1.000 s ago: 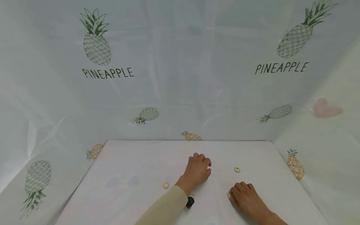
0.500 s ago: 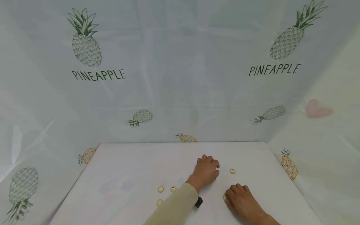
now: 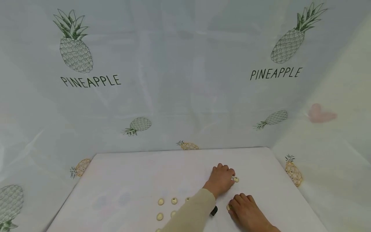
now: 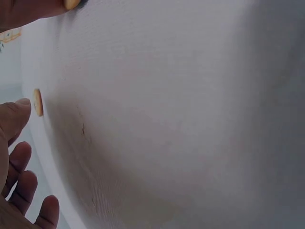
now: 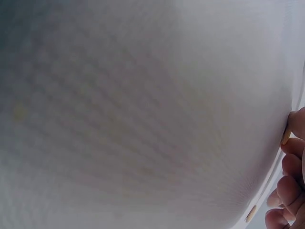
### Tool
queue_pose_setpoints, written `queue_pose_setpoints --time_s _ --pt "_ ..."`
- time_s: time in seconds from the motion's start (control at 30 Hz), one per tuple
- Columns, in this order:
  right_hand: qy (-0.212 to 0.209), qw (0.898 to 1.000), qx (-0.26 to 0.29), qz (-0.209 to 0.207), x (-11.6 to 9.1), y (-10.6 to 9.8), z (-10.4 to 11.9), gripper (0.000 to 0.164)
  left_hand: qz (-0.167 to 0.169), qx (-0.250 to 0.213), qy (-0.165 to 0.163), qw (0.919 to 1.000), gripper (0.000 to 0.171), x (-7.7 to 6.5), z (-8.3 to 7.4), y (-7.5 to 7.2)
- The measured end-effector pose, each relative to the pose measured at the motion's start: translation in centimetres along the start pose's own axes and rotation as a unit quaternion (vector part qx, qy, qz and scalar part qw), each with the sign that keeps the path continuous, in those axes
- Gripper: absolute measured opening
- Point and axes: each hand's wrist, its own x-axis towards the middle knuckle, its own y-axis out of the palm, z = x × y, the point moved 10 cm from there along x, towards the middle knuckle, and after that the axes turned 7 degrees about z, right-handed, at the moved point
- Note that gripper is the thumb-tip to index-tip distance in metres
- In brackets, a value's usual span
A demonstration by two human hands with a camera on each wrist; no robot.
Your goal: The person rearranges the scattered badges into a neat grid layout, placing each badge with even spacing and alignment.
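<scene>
In the head view my left hand (image 3: pixel 220 178) reaches over the white table, thumb and forefinger apart, right at the edge of a small round cream disc (image 3: pixel 236 179). The left wrist view has that disc (image 4: pixel 38 102) lying just beyond a fingertip, with the other fingers loosely bent. Nearer the front, my right hand (image 3: pixel 246 211) pinches another cream disc (image 3: pixel 228 207) between thumb and forefinger, low over the tabletop. This pinched disc (image 5: pixel 286 135) shows edge-on in the right wrist view, partly hidden by the fingers.
Several similar discs (image 3: pixel 160 201) lie in rows left of my left forearm, whose sleeve (image 3: pixel 191 211) covers some. A black device (image 3: pixel 214 211) sits at the left wrist. White curtain (image 3: pixel 162 80) printed with pineapples encloses the table (image 3: pixel 130 174) at back and sides.
My left hand has moved right to the far disc. The head view has shifted, bringing more discs into sight beside the left sleeve. My right hand keeps its pinch on its disc.
</scene>
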Motion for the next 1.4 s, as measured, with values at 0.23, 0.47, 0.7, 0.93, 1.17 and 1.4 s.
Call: queue_pose_setpoints --time_s 0.23,0.47,0.7,0.93,1.17,1.4 --pt "0.002 1.000 -0.008 -0.001 0.1 0.1 0.3 0.021 0.022 0.013 0.018 0.9995 0.043 -0.2 -0.4 0.5" --pt "-0.004 1.000 -0.015 -0.024 0.0 -0.4 0.4 0.022 0.017 0.044 0.026 0.9985 0.031 -0.3 -0.6 1.0" --pt "-0.008 0.999 -0.012 -0.030 -0.3 -0.2 0.2 0.021 0.007 0.033 0.015 0.9993 0.020 -0.8 0.1 0.9" --pt "-0.019 0.998 -0.017 -0.050 -0.2 -0.6 0.5 0.024 0.010 -0.004 -0.015 0.9998 0.013 -1.5 2.3 1.0" --pt "-0.016 0.998 -0.015 -0.058 -0.2 -0.9 0.4 0.023 0.011 -0.036 -0.040 0.9985 0.022 -2.2 4.1 0.9" --pt "-0.031 0.996 -0.019 -0.085 -0.4 -1.0 0.7 0.027 0.011 -0.007 -0.036 0.9993 0.028 -2.4 4.1 1.0"
